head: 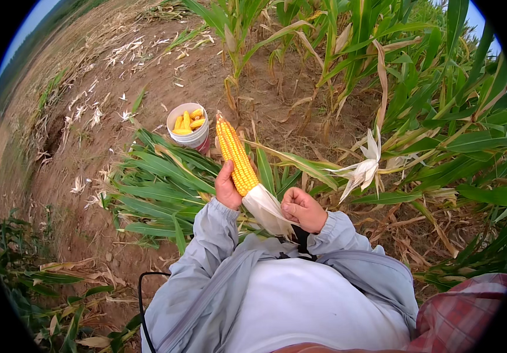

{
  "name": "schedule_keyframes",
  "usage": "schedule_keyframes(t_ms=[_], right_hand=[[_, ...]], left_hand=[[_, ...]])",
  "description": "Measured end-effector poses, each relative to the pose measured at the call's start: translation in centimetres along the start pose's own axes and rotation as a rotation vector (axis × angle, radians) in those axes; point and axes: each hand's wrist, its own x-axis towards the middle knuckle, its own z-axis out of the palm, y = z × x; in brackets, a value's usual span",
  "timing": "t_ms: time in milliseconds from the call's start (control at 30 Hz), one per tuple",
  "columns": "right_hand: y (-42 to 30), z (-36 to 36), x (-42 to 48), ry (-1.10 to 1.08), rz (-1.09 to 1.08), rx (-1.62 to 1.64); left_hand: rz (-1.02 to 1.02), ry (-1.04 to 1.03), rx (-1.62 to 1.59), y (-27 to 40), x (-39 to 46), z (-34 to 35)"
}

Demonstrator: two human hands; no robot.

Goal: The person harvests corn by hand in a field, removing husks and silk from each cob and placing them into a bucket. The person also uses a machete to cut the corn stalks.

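A large ear of yellow corn (pixel 237 156) tilts up and away from my body, its kernels bare and its tip pointing toward the bucket. My left hand (pixel 229 187) grips the cob near its lower end, the fingers mostly hidden behind it. Pale husk leaves (pixel 269 211) are peeled down over the base of the ear and hang toward my lap. At their right edge is my right hand (pixel 303 209), its fingers curled and seemingly pinching the husk. Beyond the ear stands a white plastic bucket (pixel 188 139) holding several husked yellow corn ears (pixel 187 122).
Cut green corn stalks (pixel 161 185) lie in a heap before me on the left. Standing corn plants (pixel 341 57) fill the far and right side. An empty opened husk (pixel 364 165) hangs from a stalk at right. Husk scraps litter the brown soil (pixel 143 84).
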Motion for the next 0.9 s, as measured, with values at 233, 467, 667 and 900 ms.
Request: schedule_keyframes(t_ms=[233, 467, 667, 900], right_hand=[[-2.8, -0.3, 4.6, 0.351, -0.516, -0.798], [1.4, 0.0, 8.3, -0.001, -0.037, -0.107], [3.0, 2.4, 7.3, 0.04, 0.103, -0.174], [7.9, 4.7, 1.8, -0.379, 0.231, -0.986]], left_hand=[[0.131, 0.062, 0.447, 0.2, 0.4, 2.2], [0.288, 0.126, 0.504, -0.4, 1.3, 4.5], [0.311, 0.268, 0.364, 0.4, 1.9, 2.9], [0.749, 0.431, 0.05, 11.0, 5.5, -1.0]])
